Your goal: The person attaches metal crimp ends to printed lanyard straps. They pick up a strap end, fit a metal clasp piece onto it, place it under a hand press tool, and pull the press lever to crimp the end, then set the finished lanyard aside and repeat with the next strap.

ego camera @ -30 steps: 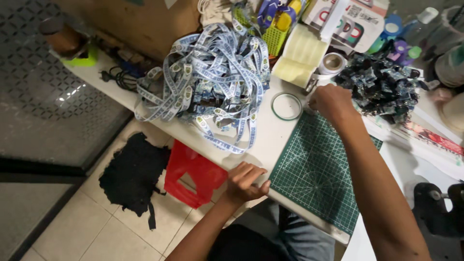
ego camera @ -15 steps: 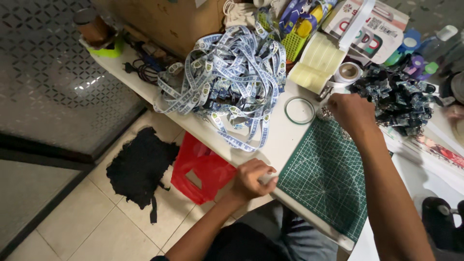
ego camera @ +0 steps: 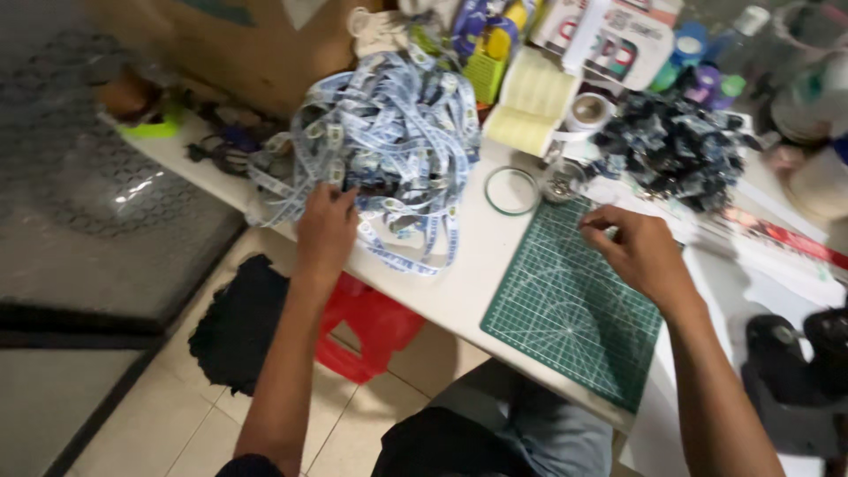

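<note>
Pile of light-blue printed ribbon/lanyard strips (ego camera: 389,141) sits tangled on the white table (ego camera: 459,283), near its front-left edge, a few loops hanging over. Left hand (ego camera: 325,231) is now on the pile's lower edge, palm down, fingers spread loosely over the strips; can't tell if it's pinching any. 0.5 s ago that hand was curled at the table's front edge, well below the pile, so it has come up & fwd onto the strips.

Right hand (ego camera: 640,252) hovers over the top of the green cutting mat (ego camera: 574,309), fingers drawn narrow w/ thumb & index tips close together; whether sthg tiny is between them can't be told. Earlier it was farther back, near the small metal tin (ego camera: 560,184) & the dark heap; now pulled nearer the body.

Just left of the tin lies a thin green ring (ego camera: 511,190). Behind: a yellowish roll (ego camera: 530,110), a tape roll (ego camera: 588,111), and the heap of dark blue-black pieces (ego camera: 676,150). Under the table: red plastic stool (ego camera: 371,327) & a black cloth (ego camera: 238,327) on the tile floor. Cardboard box (ego camera: 238,44) at the back left.
</note>
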